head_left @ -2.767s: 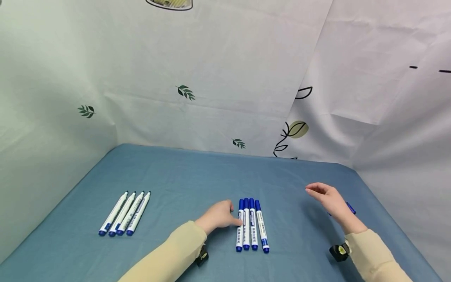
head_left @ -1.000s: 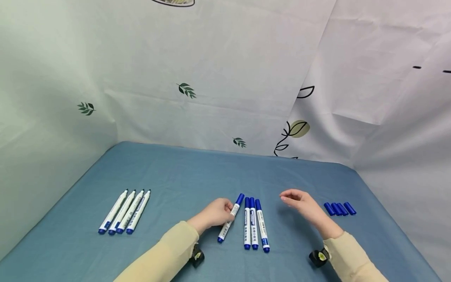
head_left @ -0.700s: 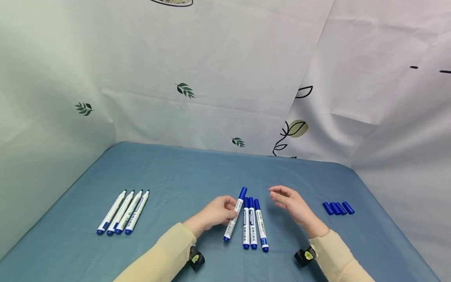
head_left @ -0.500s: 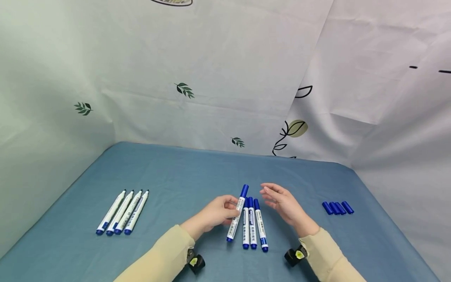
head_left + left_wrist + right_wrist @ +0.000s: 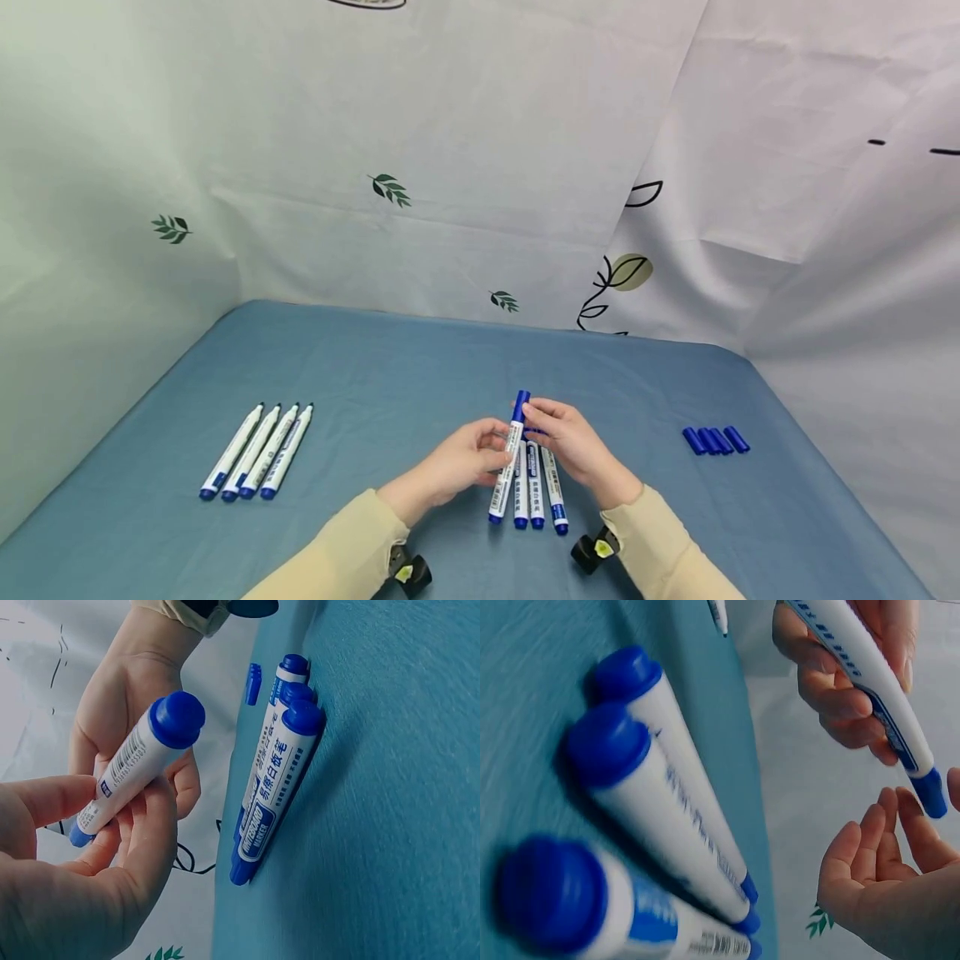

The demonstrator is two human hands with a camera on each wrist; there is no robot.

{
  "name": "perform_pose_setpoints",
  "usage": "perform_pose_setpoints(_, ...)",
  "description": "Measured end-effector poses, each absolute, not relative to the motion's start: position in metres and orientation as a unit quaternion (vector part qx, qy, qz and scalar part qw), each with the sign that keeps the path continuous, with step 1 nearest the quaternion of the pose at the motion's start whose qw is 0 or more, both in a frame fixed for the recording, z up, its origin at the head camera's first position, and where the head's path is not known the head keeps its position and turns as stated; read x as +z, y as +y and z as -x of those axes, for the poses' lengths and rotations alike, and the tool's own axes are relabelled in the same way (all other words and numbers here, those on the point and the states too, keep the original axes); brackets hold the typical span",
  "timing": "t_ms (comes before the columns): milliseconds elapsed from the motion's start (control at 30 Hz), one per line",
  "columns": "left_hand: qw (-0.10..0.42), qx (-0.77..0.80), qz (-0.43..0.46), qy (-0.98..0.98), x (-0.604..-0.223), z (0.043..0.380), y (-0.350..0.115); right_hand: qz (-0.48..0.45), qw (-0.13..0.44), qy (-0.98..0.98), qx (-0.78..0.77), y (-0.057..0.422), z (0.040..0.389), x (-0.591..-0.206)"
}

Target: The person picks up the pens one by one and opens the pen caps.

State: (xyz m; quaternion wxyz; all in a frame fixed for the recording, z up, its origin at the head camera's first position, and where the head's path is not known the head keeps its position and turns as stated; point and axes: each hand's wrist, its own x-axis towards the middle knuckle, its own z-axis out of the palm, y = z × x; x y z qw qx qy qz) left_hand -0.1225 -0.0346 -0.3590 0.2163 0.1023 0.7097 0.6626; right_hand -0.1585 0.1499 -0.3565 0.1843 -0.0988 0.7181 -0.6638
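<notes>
Between its thumb and fingers my left hand [image 5: 467, 457] holds a capped whiteboard marker [image 5: 506, 471], tilted and raised off the cloth, its blue cap end pointing up and away. My right hand [image 5: 577, 446] is at that cap, thumb and fingers on either side of it. In the right wrist view a small gap shows between the cap [image 5: 931, 793] and the right fingertips [image 5: 886, 796]. Below the hands lie three more capped whiteboard markers [image 5: 536, 500], their cap ends partly hidden by the right hand. The left wrist view shows the held marker [image 5: 135, 769] end-on.
Several uncapped markers [image 5: 272, 450] lie side by side at the left, dark tips facing away. A row of several loose blue caps [image 5: 692, 441] lies at the right. Blue cloth [image 5: 397, 367] covers the table, and a white printed curtain [image 5: 450, 150] hangs behind and at both sides.
My left hand has taken the leftmost capped marker from the row and lifted it. My right hand has come left from beside the loose caps to the held marker's cap.
</notes>
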Motion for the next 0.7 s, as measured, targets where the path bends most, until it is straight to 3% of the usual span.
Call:
perform_pose_setpoints(433,0.227,0.683,-0.131,0.682,-0.366,0.124,-0.041,0.115,0.153,0.657,-0.729,0.13,0.156,-0.35)
perform_pose_setpoints(700,0.247,0.705,-0.144,0.649,-0.365,0.122,-0.038,0.076,0.128,0.659,-0.737,0.122,0.156,-0.346)
